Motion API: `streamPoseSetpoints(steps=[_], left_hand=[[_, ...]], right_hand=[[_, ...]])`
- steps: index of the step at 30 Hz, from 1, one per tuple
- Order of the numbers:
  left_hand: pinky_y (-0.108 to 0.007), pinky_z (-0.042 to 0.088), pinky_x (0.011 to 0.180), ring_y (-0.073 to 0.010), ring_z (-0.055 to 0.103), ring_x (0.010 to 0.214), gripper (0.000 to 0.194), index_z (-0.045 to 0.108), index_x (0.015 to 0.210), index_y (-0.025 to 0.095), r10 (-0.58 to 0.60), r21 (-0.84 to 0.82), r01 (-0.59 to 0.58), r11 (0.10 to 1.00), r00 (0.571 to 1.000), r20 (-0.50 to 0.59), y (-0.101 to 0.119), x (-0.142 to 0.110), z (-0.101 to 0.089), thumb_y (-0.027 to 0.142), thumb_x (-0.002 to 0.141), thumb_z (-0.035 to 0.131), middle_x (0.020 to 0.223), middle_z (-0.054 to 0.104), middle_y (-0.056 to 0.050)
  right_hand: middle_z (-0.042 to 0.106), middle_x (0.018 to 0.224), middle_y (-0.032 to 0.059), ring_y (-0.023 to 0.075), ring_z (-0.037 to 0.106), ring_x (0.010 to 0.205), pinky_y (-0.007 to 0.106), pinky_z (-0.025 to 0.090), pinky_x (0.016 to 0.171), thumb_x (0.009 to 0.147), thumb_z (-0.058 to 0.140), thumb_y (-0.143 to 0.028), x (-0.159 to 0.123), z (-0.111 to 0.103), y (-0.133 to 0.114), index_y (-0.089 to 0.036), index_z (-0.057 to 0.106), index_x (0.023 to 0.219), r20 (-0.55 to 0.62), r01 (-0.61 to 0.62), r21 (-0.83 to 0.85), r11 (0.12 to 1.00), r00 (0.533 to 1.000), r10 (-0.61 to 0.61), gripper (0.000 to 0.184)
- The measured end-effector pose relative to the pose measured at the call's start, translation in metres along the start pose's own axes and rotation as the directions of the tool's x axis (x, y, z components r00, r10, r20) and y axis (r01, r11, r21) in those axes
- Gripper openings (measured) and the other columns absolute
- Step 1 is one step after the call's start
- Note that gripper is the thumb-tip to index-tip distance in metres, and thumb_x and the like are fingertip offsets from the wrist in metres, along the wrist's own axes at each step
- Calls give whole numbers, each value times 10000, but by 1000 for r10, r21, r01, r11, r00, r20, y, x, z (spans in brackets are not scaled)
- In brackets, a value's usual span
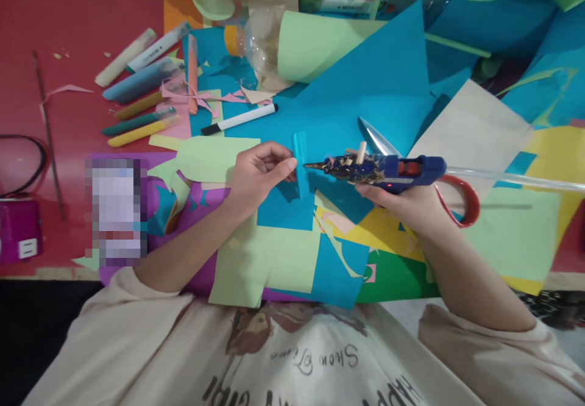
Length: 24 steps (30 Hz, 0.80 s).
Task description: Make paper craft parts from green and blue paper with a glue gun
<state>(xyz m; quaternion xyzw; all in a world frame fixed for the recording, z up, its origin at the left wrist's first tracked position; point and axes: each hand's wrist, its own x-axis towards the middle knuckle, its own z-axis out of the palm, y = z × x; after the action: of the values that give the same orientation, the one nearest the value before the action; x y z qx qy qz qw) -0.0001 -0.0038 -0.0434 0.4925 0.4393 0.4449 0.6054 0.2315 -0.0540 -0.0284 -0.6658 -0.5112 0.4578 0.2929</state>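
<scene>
My left hand (267, 171) pinches a narrow blue paper strip (300, 165) that stands on end above the blue sheets. Wrapped round a dark blue hot glue gun (397, 171), my right hand (411, 205) holds it level, with its tip pointing left at the strip. The tip is close to the paper; whether they touch I cannot tell. Paper scraps cling to the gun's front, and a clear glue stick (512, 178) sticks out of its back. Partly under the gun lie scissors (466, 202) with red handles.
Several markers (141, 83) lie at the upper left, and a black-and-white pen (240, 119) nearer the middle. A plastic bottle (262, 43) wrapped in green paper lies behind. Coloured sheets and offcuts cover much of the red table (68, 113). A blurred-out phone (119, 211) lies left of my arm.
</scene>
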Motion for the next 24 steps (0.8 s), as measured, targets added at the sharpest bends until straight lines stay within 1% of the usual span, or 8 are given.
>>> streamPoseSetpoints(steps=[3,7,10,15,24], left_hand=[[-175,495,464,-69,581,468,187,615,626,172,49,-3,-49,999,999,5,-3,1,-1,266,674,769,549,589,53],[-153,490,446,-62,586,462,185,639,642,170,137,-28,-137,990,990,21,-8,2,-4,286,703,769,553,597,52],[-142,493,451,-59,598,473,154,664,665,180,175,-51,-173,984,984,22,-12,3,-5,282,722,764,564,612,53],[-140,502,453,-63,613,483,157,684,679,193,175,-58,-175,983,984,9,-14,4,-6,315,721,775,574,633,51],[-115,506,457,-42,615,480,145,702,680,206,191,-119,-189,975,982,0,-12,5,-6,314,716,791,560,641,61]], right_hand=[[688,615,16,212,642,583,312,480,496,590,769,-562,0,1,-1,-221,698,663,-51,-6,-86,996,999,1,356],[723,686,37,242,669,640,355,519,551,606,736,-596,0,1,0,-216,719,703,-38,22,-120,993,999,-26,393],[733,716,48,257,679,669,379,537,578,631,714,-609,0,2,1,-219,723,720,-25,45,-142,989,998,-49,400],[734,709,47,255,686,657,379,543,571,647,706,-608,0,3,1,-220,718,727,-27,83,-156,984,996,-89,396],[742,699,46,254,693,640,373,545,560,625,721,-590,0,3,0,-215,727,722,-37,73,-154,985,996,-80,387]])
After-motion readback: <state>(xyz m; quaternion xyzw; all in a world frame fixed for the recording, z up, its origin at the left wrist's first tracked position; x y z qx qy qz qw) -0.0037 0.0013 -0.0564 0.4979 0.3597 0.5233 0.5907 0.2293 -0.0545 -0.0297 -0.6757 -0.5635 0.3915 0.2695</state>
